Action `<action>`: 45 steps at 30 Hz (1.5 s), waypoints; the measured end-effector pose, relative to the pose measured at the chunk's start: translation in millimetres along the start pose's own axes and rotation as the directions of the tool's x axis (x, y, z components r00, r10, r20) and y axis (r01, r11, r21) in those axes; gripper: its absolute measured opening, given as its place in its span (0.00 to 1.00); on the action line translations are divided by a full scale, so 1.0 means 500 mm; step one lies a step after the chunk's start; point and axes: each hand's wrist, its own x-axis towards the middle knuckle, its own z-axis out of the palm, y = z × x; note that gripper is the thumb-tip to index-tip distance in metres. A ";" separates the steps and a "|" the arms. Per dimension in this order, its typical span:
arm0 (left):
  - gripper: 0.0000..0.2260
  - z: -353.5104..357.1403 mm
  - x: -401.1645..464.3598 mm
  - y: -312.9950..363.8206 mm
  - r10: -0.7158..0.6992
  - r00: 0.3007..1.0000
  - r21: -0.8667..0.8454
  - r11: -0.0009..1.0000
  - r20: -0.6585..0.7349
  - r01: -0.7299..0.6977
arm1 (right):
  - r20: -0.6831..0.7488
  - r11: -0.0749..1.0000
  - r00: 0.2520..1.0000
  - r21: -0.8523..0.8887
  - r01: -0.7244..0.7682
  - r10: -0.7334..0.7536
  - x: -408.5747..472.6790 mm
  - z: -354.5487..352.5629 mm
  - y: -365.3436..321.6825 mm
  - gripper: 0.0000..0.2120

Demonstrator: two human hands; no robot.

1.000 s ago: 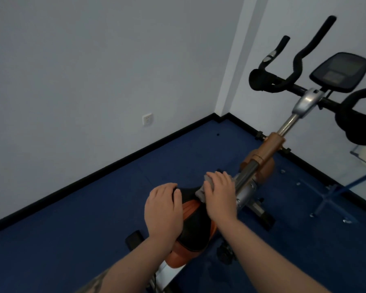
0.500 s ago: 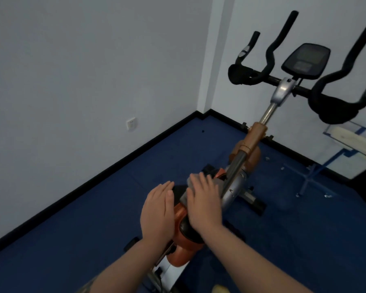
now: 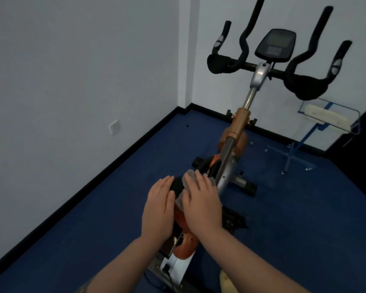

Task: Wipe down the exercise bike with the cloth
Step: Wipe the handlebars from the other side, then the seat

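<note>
An orange and silver exercise bike (image 3: pixel 239 125) stands in the room's corner, with black handlebars (image 3: pixel 300 83) and a dark console (image 3: pixel 275 44) at the top. Its black and orange saddle (image 3: pixel 176 186) lies right under my hands. A grey cloth (image 3: pixel 189 176) is spread over the saddle's front. My right hand (image 3: pixel 202 203) lies flat on the cloth with straight fingers and presses it down. My left hand (image 3: pixel 157 205) rests flat on the saddle's left side, fingers straight, beside the cloth.
White walls close the corner at left and behind the bike. A wall socket (image 3: pixel 114 126) sits low on the left wall. A blue metal stand (image 3: pixel 294 151) with a clear tray stands to the right. Blue carpet (image 3: pixel 93 218) surrounds the bike.
The view has swung right, so the whole handlebar is now in sight. My right hand with the cloth has slid back along the saddle. My left hand's fingers have straightened.
</note>
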 end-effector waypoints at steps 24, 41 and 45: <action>0.13 0.029 0.089 0.044 -0.150 0.985 0.337 0.926 -0.088 0.171 | 0.200 0.829 0.856 0.219 -0.514 0.477 0.062 -0.045 0.017 0.31; 0.11 0.037 0.089 0.028 -0.126 0.983 0.290 0.943 -0.134 0.161 | 0.162 0.826 0.885 0.319 -0.465 0.436 0.251 -0.017 0.117 0.22; 0.11 0.038 0.089 0.028 -0.132 0.981 0.282 0.945 -0.142 0.168 | 0.061 0.998 0.998 -0.061 0.008 -0.005 0.220 -0.009 0.086 0.18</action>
